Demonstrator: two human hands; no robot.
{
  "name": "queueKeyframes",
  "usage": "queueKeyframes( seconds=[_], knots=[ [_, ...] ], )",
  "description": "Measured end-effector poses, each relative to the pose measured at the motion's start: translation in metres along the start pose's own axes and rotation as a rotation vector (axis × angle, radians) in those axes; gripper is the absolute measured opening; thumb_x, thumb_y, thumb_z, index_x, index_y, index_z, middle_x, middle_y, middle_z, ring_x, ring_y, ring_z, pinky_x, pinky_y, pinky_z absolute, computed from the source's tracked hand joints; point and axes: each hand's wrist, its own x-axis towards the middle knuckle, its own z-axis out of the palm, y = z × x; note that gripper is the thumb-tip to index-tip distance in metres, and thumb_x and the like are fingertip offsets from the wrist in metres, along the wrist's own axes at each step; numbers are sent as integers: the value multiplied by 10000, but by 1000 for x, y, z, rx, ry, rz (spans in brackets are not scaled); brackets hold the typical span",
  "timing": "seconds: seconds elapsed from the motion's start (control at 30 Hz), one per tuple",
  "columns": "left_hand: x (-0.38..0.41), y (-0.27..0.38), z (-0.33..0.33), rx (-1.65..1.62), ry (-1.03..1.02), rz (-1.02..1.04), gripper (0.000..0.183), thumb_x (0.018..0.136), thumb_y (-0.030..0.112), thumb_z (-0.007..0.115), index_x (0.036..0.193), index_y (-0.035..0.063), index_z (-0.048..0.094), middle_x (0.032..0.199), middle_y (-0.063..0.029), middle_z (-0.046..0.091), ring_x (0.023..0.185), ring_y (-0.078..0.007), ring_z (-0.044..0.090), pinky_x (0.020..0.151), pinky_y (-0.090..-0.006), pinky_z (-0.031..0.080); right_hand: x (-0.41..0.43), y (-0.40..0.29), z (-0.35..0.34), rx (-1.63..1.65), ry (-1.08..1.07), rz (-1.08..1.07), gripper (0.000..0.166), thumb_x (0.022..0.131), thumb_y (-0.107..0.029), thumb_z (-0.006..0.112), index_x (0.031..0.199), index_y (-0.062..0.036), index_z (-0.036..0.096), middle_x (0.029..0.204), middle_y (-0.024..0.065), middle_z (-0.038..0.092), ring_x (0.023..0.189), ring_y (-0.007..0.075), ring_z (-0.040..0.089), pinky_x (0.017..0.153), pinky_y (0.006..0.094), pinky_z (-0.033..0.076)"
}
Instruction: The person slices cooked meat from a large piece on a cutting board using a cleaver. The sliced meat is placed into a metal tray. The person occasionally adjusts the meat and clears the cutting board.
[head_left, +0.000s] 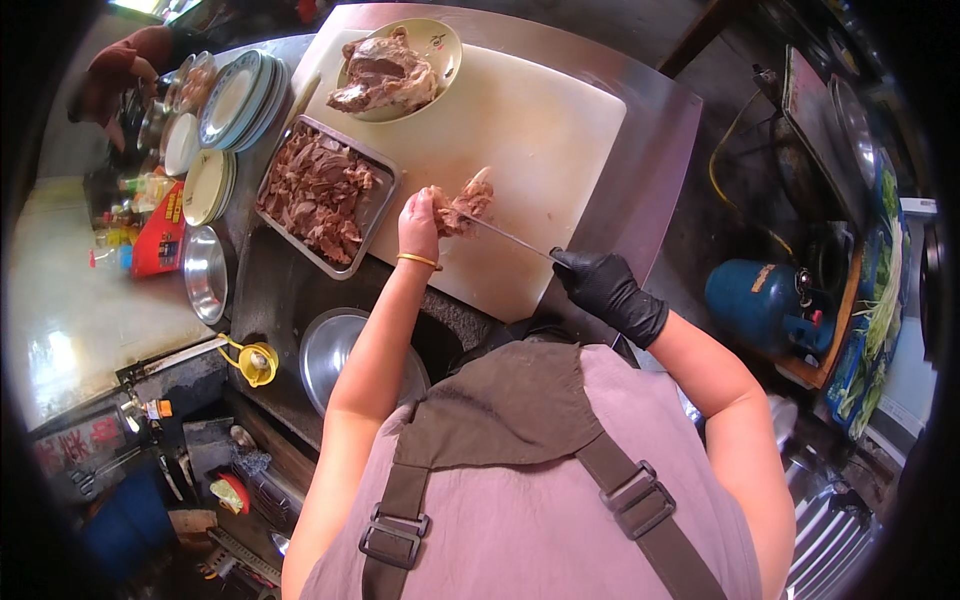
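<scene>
My bare left hand (420, 225) grips a piece of cooked meat on the bone (469, 201) over the white cutting board (547, 135). In my right hand (611, 289), which wears a black glove, is a thin knife (517, 240). Its blade reaches leftward to the meat; the tip is hard to make out there. Left of my left hand, a metal tray (386, 187) holds a heap of cut cooked meat (315, 191). A large chunk of cooked meat on the bone (386, 71) lies in a pale bowl (448, 56) at the board's far edge.
Stacked plates (232, 101) and a metal bowl (205, 274) stand on the left. A large metal basin (330, 352) sits near my left forearm. A blue gas cylinder (750, 300) and leafy greens (885, 307) are on the right. Another person (127, 67) is at far left.
</scene>
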Motion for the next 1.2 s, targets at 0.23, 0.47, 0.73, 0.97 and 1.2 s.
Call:
queueKeyframes(
  seconds=[0.23, 0.47, 0.73, 0.97, 1.2],
  knots=[
    [-23, 7, 18, 7, 83, 55, 262, 923, 288, 429, 891, 49, 532, 707, -16, 543, 542, -104, 543, 457, -242, 481, 17, -11, 15, -122, -114, 146, 63, 750, -95, 516, 747, -78, 577, 663, 142, 609, 600, 333, 614, 527, 413, 479],
    [-32, -5, 29, -45, 204, 73, 264, 935, 304, 409, 1006, 67, 499, 815, -29, 553, 678, -134, 583, 518, -267, 508, 33, -36, 34, -84, 19, 309, 100, 753, -125, 518, 722, -76, 600, 657, 163, 601, 622, 353, 609, 553, 434, 481],
    [-31, -20, 44, -21, 268, 173, 266, 912, 287, 508, 1055, 70, 457, 870, -39, 555, 706, -143, 594, 537, -274, 521, 45, -29, 39, -91, 76, 305, 140, 718, -114, 521, 660, -61, 637, 676, 186, 616, 609, 349, 619, 565, 415, 493],
    [-32, -1, 39, -131, 195, 23, 243, 889, 250, 562, 1027, 60, 499, 879, -41, 574, 722, -144, 590, 562, -284, 525, 57, -26, 17, 129, -122, 435, 241, 762, -225, 505, 713, -34, 643, 706, 192, 621, 660, 344, 618, 627, 426, 485],
    [-26, -1, -13, -360, -140, -361, 203, 899, 293, 541, 888, 92, 565, 797, -18, 605, 695, -132, 599, 551, -267, 524, 31, -36, -22, 259, -256, 448, 294, 819, -277, 469, 770, -44, 642, 730, 202, 610, 682, 358, 609, 659, 438, 472]
  ],
)
